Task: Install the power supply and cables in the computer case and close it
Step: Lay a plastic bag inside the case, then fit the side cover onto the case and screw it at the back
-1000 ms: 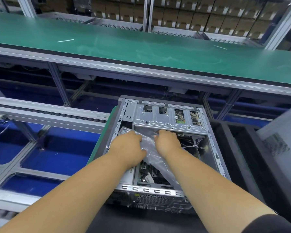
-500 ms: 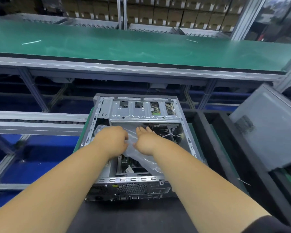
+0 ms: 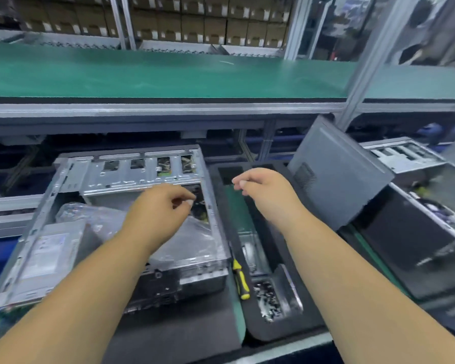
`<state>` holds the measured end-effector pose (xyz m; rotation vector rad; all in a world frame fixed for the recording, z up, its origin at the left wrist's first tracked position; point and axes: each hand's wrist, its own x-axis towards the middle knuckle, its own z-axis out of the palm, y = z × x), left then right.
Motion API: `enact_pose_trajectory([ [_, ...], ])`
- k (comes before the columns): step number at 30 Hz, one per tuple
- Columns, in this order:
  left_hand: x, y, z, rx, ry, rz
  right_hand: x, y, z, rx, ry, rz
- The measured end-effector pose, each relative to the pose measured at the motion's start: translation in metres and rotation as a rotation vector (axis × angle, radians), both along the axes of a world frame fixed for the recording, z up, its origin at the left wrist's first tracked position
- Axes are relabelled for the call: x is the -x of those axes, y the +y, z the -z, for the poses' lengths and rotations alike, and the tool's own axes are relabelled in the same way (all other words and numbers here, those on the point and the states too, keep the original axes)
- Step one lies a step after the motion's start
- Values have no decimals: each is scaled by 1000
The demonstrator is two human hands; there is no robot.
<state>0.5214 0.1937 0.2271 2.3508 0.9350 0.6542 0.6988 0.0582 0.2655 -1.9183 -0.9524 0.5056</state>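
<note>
Our left hand (image 3: 159, 206) hovers over the case (image 3: 121, 222), its fingers (image 3: 188, 202) loosely curled and holding nothing. Our right hand (image 3: 263, 190) hangs in the air just right of the case, above a black foam tray (image 3: 294, 324); its fingers (image 3: 238, 183) are also loosely bent and hold nothing. Neither hand touches anything we can see.

The case lies open on its side on the counter (image 3: 174, 334), with the open face up. Inside it, under our left hand, lies a crumpled clear plastic bag (image 3: 95, 219) that reaches toward the case's right wall. In the case's near left corner sits the power supply (image 3: 47, 256), a grey box with a pale label on top. At the far end of the case runs a metal drive bracket (image 3: 142, 170) with square openings. We cannot make out any cables clearly; the picture is blurred.

Just right of the case, at the tray's left edge, a screwdriver (image 3: 241, 279) with a yellow and black handle lies lengthwise. Right of it, in a pocket of the tray, is a heap of small screws (image 3: 269, 303). Further right of the case, a grey side panel (image 3: 336, 174) stands tilted, leaning against a second case (image 3: 415, 219). Behind the case, a green conveyor belt (image 3: 153, 72) runs across, with shelves of brown boxes (image 3: 208, 19) beyond it.
</note>
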Motion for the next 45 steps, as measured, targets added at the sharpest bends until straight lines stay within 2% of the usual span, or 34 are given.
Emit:
enact_pose_trajectory([
  [4, -34, -33, -4, 65, -77, 45, -30, -40, 2, -60, 11, 63],
  [7, -53, -46, -5, 40, -39, 122, -49, -60, 7, -84, 28, 115],
  [9, -64, -48, -6, 35, -32, 158, -60, -69, 10, -78, 42, 151],
  [19, -125, -29, -10, 253, -60, 331, -92, -82, 18, -118, 102, 368],
  [26, -162, -44, -19, 338, -39, 420, -126, -101, 22, -152, 41, 471],
  [31, -192, -56, -15, 386, -53, 380, -193, -126, 34, -181, -120, 758],
  [34, -211, -68, -11, 429, -55, 325, -238, -140, 43, -141, -114, 903],
  [37, -234, -84, -9, 472, -33, 285, -276, -146, 54, -104, -22, 869],
  [41, -272, -109, -6, 553, -59, 225, -306, -143, 68, -115, 180, 703],
  [45, -313, -134, -2, 633, -59, 162, -316, -140, 77, -53, 184, 548],
])
